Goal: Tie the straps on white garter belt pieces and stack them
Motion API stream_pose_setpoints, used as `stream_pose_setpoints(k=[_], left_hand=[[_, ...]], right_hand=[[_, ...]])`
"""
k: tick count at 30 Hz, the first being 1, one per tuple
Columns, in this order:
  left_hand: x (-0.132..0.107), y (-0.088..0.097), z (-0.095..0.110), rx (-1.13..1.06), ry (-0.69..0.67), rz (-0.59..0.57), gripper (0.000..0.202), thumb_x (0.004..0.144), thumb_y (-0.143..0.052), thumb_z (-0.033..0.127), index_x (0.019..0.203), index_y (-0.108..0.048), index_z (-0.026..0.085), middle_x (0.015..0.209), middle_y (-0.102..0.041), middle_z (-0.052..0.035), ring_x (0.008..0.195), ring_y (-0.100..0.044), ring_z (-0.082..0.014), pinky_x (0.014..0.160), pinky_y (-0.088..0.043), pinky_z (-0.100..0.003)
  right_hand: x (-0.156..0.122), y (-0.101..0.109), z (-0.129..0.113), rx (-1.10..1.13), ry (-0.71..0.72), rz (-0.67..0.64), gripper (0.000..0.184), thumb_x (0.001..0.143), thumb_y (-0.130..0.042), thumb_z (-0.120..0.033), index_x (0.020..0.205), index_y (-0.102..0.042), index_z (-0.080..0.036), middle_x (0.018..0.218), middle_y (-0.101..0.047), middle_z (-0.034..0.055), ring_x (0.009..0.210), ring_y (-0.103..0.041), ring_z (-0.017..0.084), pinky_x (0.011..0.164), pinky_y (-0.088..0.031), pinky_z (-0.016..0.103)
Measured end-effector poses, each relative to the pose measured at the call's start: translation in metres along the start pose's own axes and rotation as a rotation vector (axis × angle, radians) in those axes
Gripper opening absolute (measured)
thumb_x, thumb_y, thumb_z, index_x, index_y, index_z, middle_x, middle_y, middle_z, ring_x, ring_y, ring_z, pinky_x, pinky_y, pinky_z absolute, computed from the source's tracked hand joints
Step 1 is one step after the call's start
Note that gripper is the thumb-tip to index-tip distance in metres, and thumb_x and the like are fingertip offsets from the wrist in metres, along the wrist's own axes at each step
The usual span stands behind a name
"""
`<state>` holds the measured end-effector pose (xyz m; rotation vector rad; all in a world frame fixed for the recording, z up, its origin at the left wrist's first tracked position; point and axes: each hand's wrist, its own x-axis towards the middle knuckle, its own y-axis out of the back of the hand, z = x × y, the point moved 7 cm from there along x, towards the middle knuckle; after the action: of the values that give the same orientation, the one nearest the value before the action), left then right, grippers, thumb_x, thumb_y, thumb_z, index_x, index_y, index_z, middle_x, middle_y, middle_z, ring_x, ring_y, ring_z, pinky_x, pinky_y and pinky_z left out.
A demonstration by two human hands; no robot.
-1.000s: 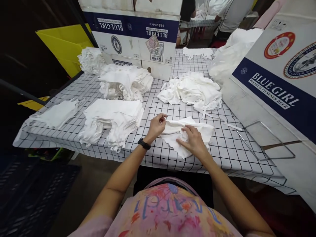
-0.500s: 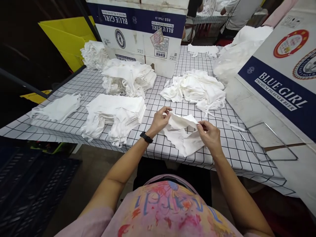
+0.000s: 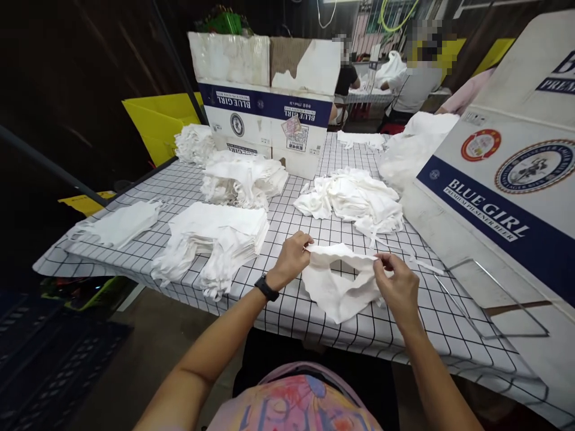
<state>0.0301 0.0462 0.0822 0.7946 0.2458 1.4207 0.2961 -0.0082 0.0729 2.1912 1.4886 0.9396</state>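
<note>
A small white cloth piece [image 3: 338,286] hangs stretched between my two hands just above the checked tablecloth [image 3: 291,311]. My left hand [image 3: 291,258], with a black band on its wrist, pinches the cloth's upper left corner. My right hand [image 3: 398,286] pinches the upper right corner. A neat stack of folded white cloth [image 3: 218,236] lies to the left of my left hand. A loose heap of white cloth [image 3: 354,197] lies farther back, beyond my hands.
Two more white stacks [image 3: 245,178] [image 3: 194,143] and a flat piece [image 3: 121,222] lie at the left. A Blue Girl carton [image 3: 269,102] stands at the back. Another carton [image 3: 507,179] leans at the right. Other people [image 3: 413,78] work at a far table.
The cloth lay on the table under both hands. My hands lifted it, moved apart and pulled its top edge taut. The camera tilted upward.
</note>
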Motion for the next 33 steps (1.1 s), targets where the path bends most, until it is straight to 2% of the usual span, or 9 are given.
stream_pose_setpoints(k=[5,9,13,16,20,22,25,30,33], left_hand=[[0.008,0.018,0.048,-0.143,-0.083,0.082,0.029,0.070,-0.052,-0.001,0.085,-0.067,0.018,0.086,-0.066,-0.0026,0.075,-0.058,-0.0153,0.066,-0.046,-0.027],[0.010,0.044,0.072,-0.221,-0.123,0.181,0.036,0.068,-0.051,-0.004,0.089,-0.070,0.019,0.091,-0.068,-0.0028,0.081,-0.061,-0.0160,0.072,-0.050,-0.028],[0.013,0.080,0.076,-0.232,-0.157,0.289,0.043,0.066,-0.048,-0.006,0.092,-0.071,0.019,0.095,-0.066,-0.0025,0.087,-0.063,-0.0162,0.075,-0.053,-0.027],[0.017,0.103,0.069,-0.167,-0.157,0.357,0.042,0.066,-0.048,-0.006,0.091,-0.072,0.018,0.093,-0.066,-0.0019,0.085,-0.063,-0.0149,0.075,-0.053,-0.026],[0.025,0.125,0.058,-0.052,-0.106,0.382,0.037,0.065,-0.050,-0.003,0.086,-0.073,0.018,0.091,-0.066,-0.0013,0.070,-0.055,-0.0111,0.064,-0.048,-0.024],[0.028,0.131,0.053,-0.075,-0.067,0.346,0.034,0.064,-0.051,0.000,0.082,-0.074,0.017,0.090,-0.066,-0.0013,0.064,-0.051,-0.0092,0.057,-0.044,-0.022],[0.033,0.137,0.046,-0.259,0.022,0.229,0.027,0.063,-0.053,0.006,0.078,-0.074,0.016,0.093,-0.067,-0.0022,0.060,-0.054,-0.0080,0.047,-0.042,-0.020],[0.039,0.146,0.042,-0.425,0.172,0.109,0.019,0.060,-0.060,0.010,0.074,-0.072,0.014,0.083,-0.068,-0.0026,0.051,-0.057,-0.0074,0.043,-0.043,-0.020],[0.046,0.152,0.046,-0.413,0.204,0.068,0.013,0.060,-0.065,0.011,0.071,-0.071,0.013,0.065,-0.064,-0.0008,0.047,-0.054,-0.0073,0.042,-0.041,-0.019]], right_hand=[[-0.032,-0.045,-0.004,-0.236,0.162,-0.117,0.053,0.090,-0.056,-0.047,0.137,-0.054,-0.022,0.138,-0.062,0.0186,0.126,-0.057,0.042,0.095,-0.048,0.059],[-0.041,-0.059,0.003,-0.287,0.147,-0.161,0.055,0.085,-0.053,-0.033,0.139,-0.051,-0.024,0.147,-0.057,0.0167,0.129,-0.055,0.041,0.095,-0.048,0.060],[-0.023,-0.032,0.015,-0.239,0.111,-0.131,0.046,0.080,-0.050,-0.033,0.122,-0.065,-0.021,0.135,-0.064,0.0156,0.120,-0.060,0.040,0.093,-0.051,0.057],[0.000,-0.003,0.028,-0.122,-0.008,-0.125,0.039,0.075,-0.059,-0.042,0.106,-0.073,-0.023,0.118,-0.071,0.0129,0.096,-0.069,0.034,0.078,-0.057,0.048],[0.022,0.018,0.030,0.150,-0.286,-0.314,0.040,0.069,-0.076,-0.050,0.098,-0.078,-0.022,0.083,-0.073,0.0054,0.055,-0.059,0.019,0.055,-0.050,0.034],[0.029,0.024,0.014,0.355,-0.373,-0.395,0.049,0.066,-0.083,-0.050,0.104,-0.078,-0.019,0.077,-0.070,0.0045,0.053,-0.056,0.015,0.052,-0.046,0.030],[0.044,0.040,-0.015,0.522,-0.404,-0.375,0.061,0.055,-0.092,-0.048,0.105,-0.079,-0.016,0.078,-0.069,0.0061,0.059,-0.055,0.014,0.053,-0.044,0.027],[0.072,0.060,-0.038,0.453,-0.355,-0.338,0.061,0.057,-0.092,-0.051,0.106,-0.078,-0.017,0.060,-0.054,-0.0003,0.054,-0.041,0.010,0.046,-0.032,0.024],[0.094,0.074,-0.045,0.359,-0.279,-0.297,0.048,0.059,-0.091,-0.045,0.099,-0.079,-0.020,0.067,-0.060,0.0022,0.058,-0.046,0.012,0.047,-0.034,0.024]])
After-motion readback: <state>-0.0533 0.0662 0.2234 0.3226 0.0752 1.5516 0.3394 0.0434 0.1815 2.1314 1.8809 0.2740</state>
